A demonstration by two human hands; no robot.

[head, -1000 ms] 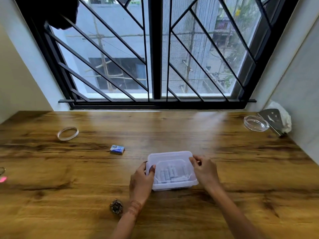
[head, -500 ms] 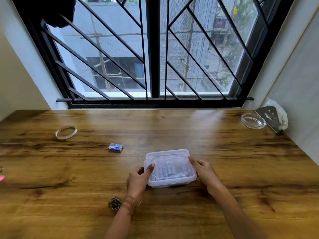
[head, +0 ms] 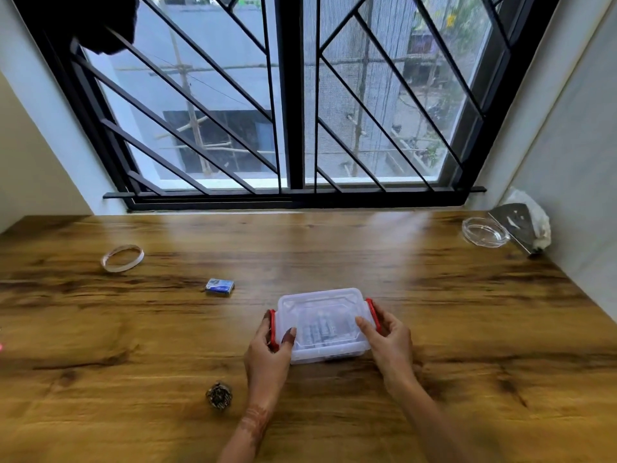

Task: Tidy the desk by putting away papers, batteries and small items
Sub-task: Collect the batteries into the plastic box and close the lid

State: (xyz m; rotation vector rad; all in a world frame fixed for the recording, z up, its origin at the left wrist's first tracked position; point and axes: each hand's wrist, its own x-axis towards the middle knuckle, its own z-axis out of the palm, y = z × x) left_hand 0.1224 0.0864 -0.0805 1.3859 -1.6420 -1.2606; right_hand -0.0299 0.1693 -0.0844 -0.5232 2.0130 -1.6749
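Observation:
A clear plastic box (head: 320, 307) with its lid on sits on the wooden desk (head: 434, 312); several batteries (head: 319, 330) show through the lid. Red clips stand up at its left (head: 272, 329) and right (head: 373, 312) ends. My left hand (head: 267, 359) curls round the left clip, thumb on the lid. My right hand (head: 389, 345) curls round the right clip, thumb on the lid.
A small blue box (head: 219, 286) lies left of the container. A tape ring (head: 122, 257) lies far left, a dark scrunchie-like item (head: 218, 396) near the front. A glass dish (head: 484, 231) and a metal piece with white plastic (head: 521, 225) sit at the back right corner.
The red clips, not seen before, now stand up at both ends of the box. My hands have shifted from the lid's front corners to the box's two ends.

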